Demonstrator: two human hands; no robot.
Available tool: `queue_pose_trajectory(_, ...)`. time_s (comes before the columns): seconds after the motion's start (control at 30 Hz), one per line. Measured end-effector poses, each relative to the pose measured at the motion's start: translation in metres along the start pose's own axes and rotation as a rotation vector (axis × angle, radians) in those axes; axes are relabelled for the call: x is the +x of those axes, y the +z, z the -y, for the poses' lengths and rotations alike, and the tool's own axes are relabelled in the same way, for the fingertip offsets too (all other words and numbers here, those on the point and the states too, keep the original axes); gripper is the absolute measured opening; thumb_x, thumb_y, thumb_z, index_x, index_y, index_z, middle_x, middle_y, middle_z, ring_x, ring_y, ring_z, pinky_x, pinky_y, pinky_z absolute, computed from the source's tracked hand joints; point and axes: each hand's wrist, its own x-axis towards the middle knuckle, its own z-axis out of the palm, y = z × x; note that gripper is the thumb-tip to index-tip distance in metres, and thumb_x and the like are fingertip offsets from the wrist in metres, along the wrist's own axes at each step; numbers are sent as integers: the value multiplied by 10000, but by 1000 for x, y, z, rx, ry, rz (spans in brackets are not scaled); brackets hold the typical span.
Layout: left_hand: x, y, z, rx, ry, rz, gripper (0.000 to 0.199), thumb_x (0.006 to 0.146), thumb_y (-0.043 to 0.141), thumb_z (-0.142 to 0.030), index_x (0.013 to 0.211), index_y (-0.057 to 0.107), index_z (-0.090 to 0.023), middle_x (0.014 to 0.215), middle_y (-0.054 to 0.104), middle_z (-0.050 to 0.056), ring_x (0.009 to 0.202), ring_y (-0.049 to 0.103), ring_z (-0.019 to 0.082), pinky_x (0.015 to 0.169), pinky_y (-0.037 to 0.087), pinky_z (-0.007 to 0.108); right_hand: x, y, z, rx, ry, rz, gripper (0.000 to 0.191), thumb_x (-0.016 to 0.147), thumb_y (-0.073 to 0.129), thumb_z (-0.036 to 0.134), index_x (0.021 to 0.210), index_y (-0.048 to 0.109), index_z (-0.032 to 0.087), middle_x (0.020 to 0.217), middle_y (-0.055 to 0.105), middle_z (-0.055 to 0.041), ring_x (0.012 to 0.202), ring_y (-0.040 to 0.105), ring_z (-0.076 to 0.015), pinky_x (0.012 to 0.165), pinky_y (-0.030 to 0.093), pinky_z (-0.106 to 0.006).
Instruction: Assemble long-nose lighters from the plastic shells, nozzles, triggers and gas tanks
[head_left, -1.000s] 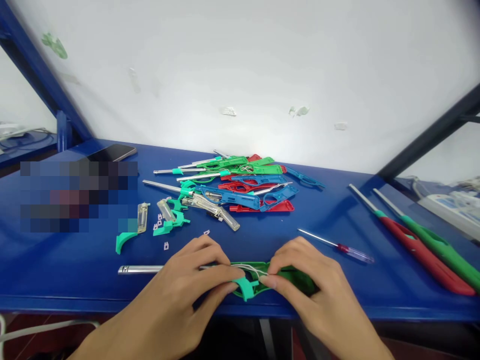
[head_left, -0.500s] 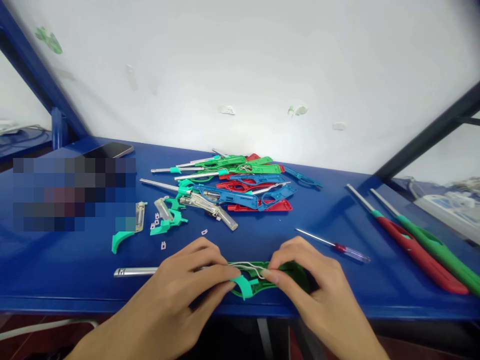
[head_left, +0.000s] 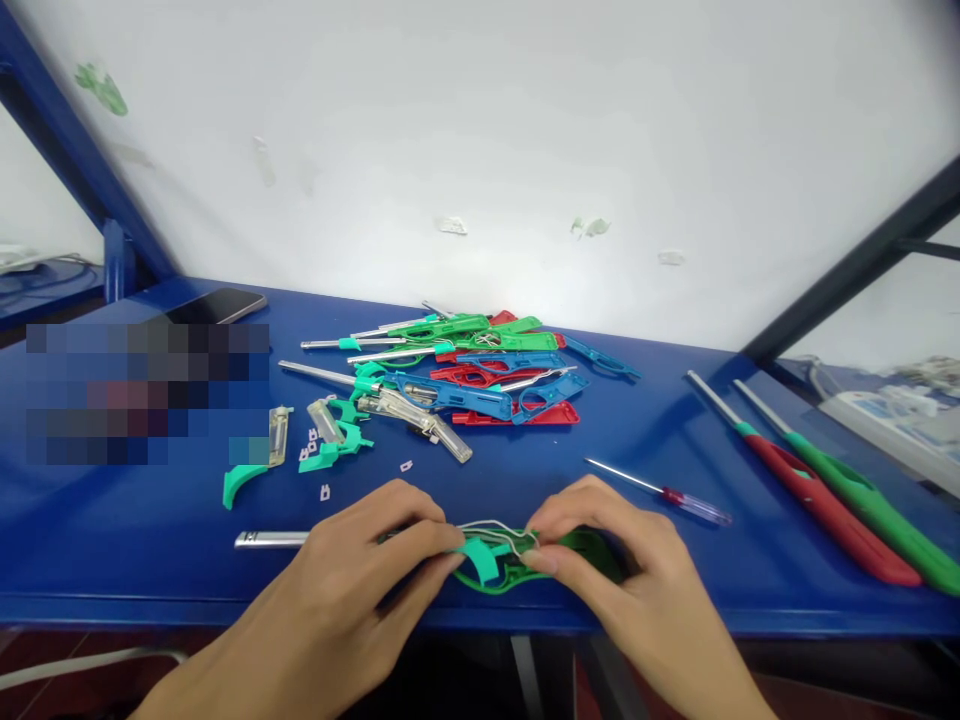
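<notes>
At the table's front edge lies an open green lighter casing half (head_left: 596,552), with a metal lighter tube (head_left: 274,539) sticking out to the left. My left hand (head_left: 367,570) is closed, its thumb and fingertips gripping a teal trigger (head_left: 482,562) over the casing. Thin white wires (head_left: 489,526) run across the casing towards the right. My right hand (head_left: 622,560) pinches these wires between thumb and forefinger above the casing's middle. My left fingers cover the casing's left part.
Behind my hands is a pile of red, green and blue casing halves (head_left: 465,395) with metal tubes. Loose teal triggers (head_left: 244,482) and small clips (head_left: 325,492) lie left. A screwdriver (head_left: 694,505), a red lighter (head_left: 832,505) and a green lighter (head_left: 877,495) lie right.
The teal trigger has shifted slightly up and left with my left hand. The wires now bow up more near my right fingertips, which still pinch them.
</notes>
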Motion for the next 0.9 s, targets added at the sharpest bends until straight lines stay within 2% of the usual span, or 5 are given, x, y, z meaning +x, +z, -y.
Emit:
queue_pose_trajectory(0.17,1,0,0,17,2,-10,261,1076,588,-41,1135,718,-259,1065,697,0,903,723,120,841,583,204,0,0,-1,-57,-32,-24,72,935,874,276,923,826,329,918,867,66,809,805,-173,789,594,-263)
queue_pose_trajectory(0.33,-1,2,3,50,8,10,234,1113,549,-59,1157,697,-234,1113,645,34,935,701,137,878,592,233,-2,-2,-4,-81,-42,5,99,941,884,298,1008,838,354,927,873,68,828,801,-173,757,610,-240)
queue_pose_trajectory(0.53,-4,3,2,120,29,47,257,1181,448,-157,1161,696,-221,1175,637,61,978,719,158,900,614,266,-2,-2,-4,-77,-68,-14,114,917,915,282,930,829,356,876,859,89,797,783,-156,729,608,-218)
queue_pose_trajectory(0.73,2,1,-2,183,49,26,368,1196,397,-188,1038,728,-207,1152,686,75,979,766,182,883,658,299,-3,1,-4,-64,-86,-65,138,890,937,249,856,821,318,850,845,62,769,790,-163,729,642,-223)
queue_pose_trajectory(0.9,5,-1,-5,245,95,22,436,1204,360,-184,1002,746,-203,1147,743,74,1148,770,197,987,662,279,-4,2,-6,-63,-149,-88,157,883,936,213,856,810,304,841,834,53,753,776,-153,698,653,-206)
